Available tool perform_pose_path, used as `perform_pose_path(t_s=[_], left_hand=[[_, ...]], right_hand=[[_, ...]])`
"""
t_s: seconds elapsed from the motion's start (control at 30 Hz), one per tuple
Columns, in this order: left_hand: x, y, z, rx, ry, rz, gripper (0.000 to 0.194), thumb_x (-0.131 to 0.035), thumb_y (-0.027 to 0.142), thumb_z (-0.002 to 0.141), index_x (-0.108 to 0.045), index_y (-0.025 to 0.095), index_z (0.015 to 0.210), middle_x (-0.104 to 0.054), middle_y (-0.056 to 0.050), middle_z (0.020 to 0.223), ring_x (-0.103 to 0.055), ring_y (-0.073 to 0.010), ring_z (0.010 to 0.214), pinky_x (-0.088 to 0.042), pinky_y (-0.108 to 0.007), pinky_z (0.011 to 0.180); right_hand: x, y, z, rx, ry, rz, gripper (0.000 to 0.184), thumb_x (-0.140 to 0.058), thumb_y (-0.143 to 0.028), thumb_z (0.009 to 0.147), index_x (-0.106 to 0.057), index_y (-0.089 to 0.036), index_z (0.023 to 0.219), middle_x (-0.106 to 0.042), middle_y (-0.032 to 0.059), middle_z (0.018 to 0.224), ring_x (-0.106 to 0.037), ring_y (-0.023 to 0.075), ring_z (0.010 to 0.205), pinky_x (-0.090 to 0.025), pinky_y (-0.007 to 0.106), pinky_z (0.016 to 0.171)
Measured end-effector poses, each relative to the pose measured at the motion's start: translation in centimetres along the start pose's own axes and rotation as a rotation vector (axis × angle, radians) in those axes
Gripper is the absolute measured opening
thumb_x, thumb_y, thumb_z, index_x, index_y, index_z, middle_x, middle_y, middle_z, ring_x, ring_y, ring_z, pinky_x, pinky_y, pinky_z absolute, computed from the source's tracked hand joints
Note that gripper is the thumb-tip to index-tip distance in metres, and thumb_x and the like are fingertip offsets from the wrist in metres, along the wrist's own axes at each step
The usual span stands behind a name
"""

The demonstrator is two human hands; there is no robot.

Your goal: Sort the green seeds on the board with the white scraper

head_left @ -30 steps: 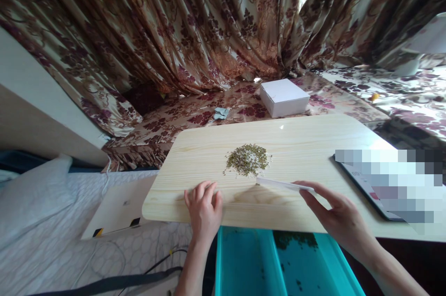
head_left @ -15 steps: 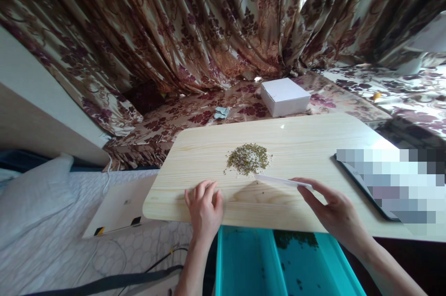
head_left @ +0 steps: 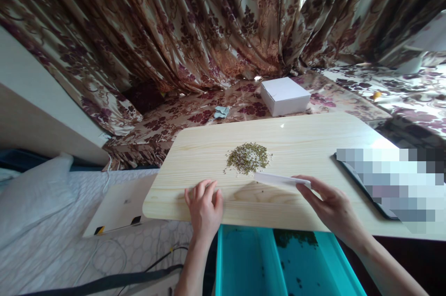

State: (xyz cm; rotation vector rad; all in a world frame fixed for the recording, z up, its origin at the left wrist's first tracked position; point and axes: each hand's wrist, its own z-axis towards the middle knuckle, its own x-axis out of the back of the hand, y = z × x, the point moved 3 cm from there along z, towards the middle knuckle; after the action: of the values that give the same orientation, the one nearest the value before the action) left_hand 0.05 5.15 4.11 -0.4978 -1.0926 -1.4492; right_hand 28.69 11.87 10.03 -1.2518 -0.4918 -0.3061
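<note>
A small heap of greenish seeds or grains (head_left: 248,158) lies in the middle of a pale wooden board (head_left: 313,138). My right hand (head_left: 331,207) pinches a thin white card (head_left: 278,179) whose far end lies just below and right of the heap. My left hand (head_left: 204,207) rests flat on the board's near edge, fingers stretched out, holding nothing. Below the board's edge stands a teal bin (head_left: 251,263) with two compartments; the right one holds some dark green bits.
A white box (head_left: 285,96) sits behind the board on patterned fabric, with heavy curtains behind. A blurred-out device (head_left: 390,184) lies on the board's right end. To the left are a quilted bed (head_left: 52,259), a flat white carton (head_left: 118,207) and a dark cable.
My right hand has pushed the white card a little forward, closer to the heap, and the card shows more of its face. My left hand has stayed put.
</note>
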Motion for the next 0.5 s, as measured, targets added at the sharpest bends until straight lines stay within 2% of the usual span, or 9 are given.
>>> perform_pose_path(t_s=[0.13,0.3,0.5], left_hand=[[0.0,0.0,0.0,0.003,0.003,-0.002,0.024,-0.051,0.027,0.088,-0.066,0.026,0.108,-0.063,-0.006,0.114,-0.056,-0.0246,0.108,-0.018,-0.054,0.11],[-0.1,-0.1,0.0,0.001,0.0,-0.002,0.024,-0.051,0.028,0.088,-0.066,0.025,0.107,-0.063,-0.006,0.113,-0.056,-0.0244,0.107,-0.019,-0.052,0.11],[0.0,0.0,0.0,0.001,0.0,0.001,0.025,-0.05,0.028,0.088,-0.066,0.025,0.107,-0.064,-0.007,0.113,-0.056,-0.0246,0.107,-0.017,-0.052,0.111]], right_hand=[[0.3,0.6,0.1,-0.033,-0.011,0.035,0.036,-0.058,-0.05,0.081,-0.073,-0.018,0.09,-0.076,0.005,0.08,-0.068,0.0213,0.072,-0.053,0.025,0.061],[0.0,1.4,1.2,-0.103,-0.013,0.224,0.037,-0.064,-0.05,0.076,-0.072,-0.018,0.092,-0.075,0.0056,0.078,-0.069,0.0216,0.074,-0.053,0.026,0.064],[-2.3,0.8,3.4,-0.118,-0.169,0.385,0.029,-0.064,-0.046,0.074,-0.07,-0.018,0.08,-0.072,0.0032,0.07,-0.066,0.0185,0.068,-0.052,0.026,0.062]])
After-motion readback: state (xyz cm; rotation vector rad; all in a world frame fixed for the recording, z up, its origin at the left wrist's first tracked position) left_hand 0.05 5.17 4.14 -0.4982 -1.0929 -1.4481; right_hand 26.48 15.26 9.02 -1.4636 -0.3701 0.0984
